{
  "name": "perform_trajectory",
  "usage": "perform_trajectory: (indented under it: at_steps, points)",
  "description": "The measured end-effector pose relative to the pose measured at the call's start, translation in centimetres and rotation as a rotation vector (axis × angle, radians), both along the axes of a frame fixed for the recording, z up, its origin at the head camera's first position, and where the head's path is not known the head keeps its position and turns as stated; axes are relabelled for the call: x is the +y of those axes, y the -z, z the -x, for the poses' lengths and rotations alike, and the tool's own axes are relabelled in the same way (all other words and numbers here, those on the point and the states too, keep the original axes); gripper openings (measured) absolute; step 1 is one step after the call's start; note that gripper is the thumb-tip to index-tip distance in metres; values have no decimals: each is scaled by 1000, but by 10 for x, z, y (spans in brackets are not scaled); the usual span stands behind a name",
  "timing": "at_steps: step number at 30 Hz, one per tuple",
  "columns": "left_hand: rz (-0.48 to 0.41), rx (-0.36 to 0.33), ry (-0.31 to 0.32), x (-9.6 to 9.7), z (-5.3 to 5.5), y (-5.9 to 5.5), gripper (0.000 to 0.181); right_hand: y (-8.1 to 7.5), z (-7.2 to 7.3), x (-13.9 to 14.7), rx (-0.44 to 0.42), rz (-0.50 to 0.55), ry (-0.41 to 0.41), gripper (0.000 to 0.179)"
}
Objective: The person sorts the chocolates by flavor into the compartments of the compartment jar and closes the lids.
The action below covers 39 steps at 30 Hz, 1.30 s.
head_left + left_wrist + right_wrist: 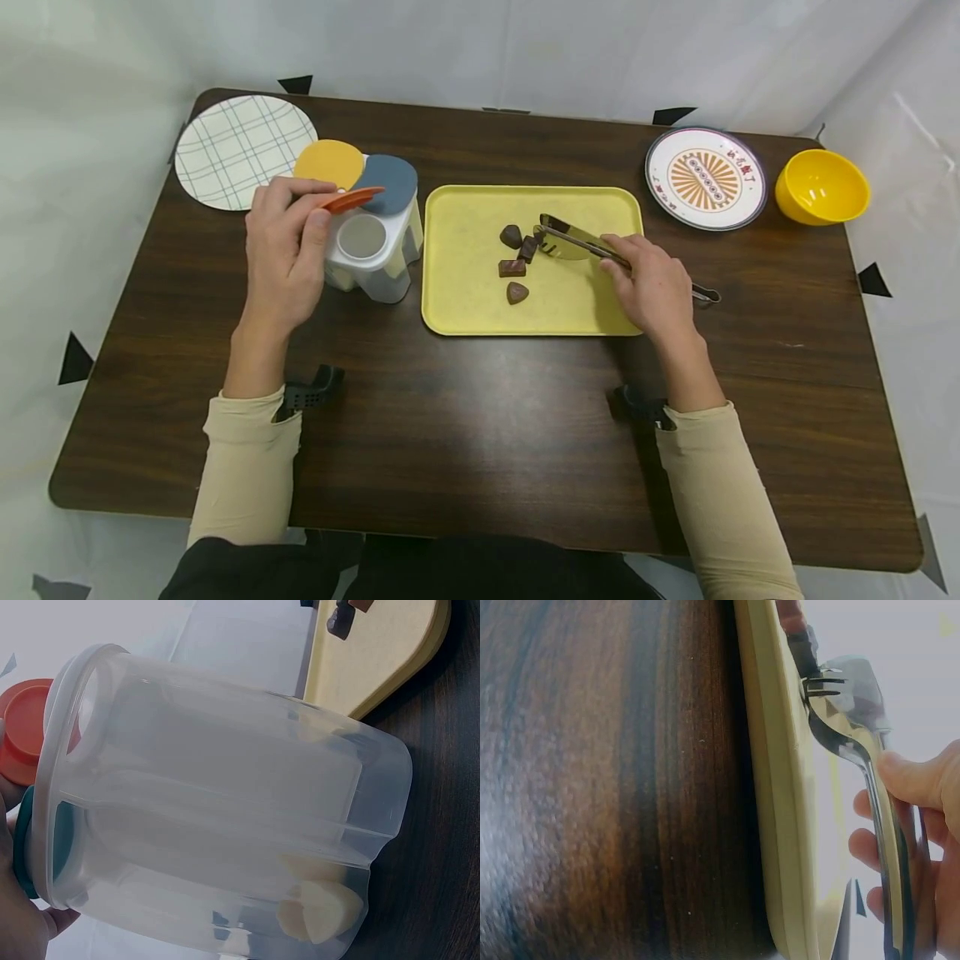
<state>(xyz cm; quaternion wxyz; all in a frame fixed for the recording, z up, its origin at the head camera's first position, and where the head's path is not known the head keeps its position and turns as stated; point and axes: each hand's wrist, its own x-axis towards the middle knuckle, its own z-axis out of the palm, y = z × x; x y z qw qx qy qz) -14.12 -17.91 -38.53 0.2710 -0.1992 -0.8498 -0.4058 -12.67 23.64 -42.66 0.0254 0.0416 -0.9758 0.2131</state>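
Observation:
My left hand [283, 250] pinches an orange lid [352, 200] between thumb and fingers, tilted up over a clear multi-compartment container [386, 285]. One round opening there is uncovered; yellow and blue lids sit on top. In the left wrist view a teal lid [25, 844] and pale chunks [330, 909] inside one compartment show. Metal tongs [581, 241] with a fork-like end are gripped by my right hand [654, 283]. Their tips are beside a dark chocolate [528, 249] on the yellow tray [465, 242]; I cannot tell if they clamp it. Several chocolates [512, 268] lie there.
A checked plate [240, 150] lies at the back left, behind the container. Toward the back right are a patterned plate [705, 178] and a yellow bowl [822, 187]. The dark wooden table [480, 433] bears everything, with white sheeting behind it.

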Motion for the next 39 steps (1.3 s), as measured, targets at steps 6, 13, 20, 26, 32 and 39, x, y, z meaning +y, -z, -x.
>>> perform_trajectory:
  at_steps: [6,13,20,26,32,39]
  points:
    - [-14,-20,-15,2,0,0,53,-2,0,-1,23,6,13,36]
    - [-5,-21,-8,1,1,0,54,-16,-5,-8,81,47,16,36]
    - [-9,-23,-7,1,0,0,55,-46,-16,-38,208,126,-73,36]
    - [6,6,-5,0,1,0,56,-72,-21,-74,353,197,-263,34]
    - [-4,-10,2,0,0,1,50,-87,-21,-111,403,218,-413,34]
    - [-5,1,10,-2,0,0,49,-81,-14,-142,447,191,-491,34]
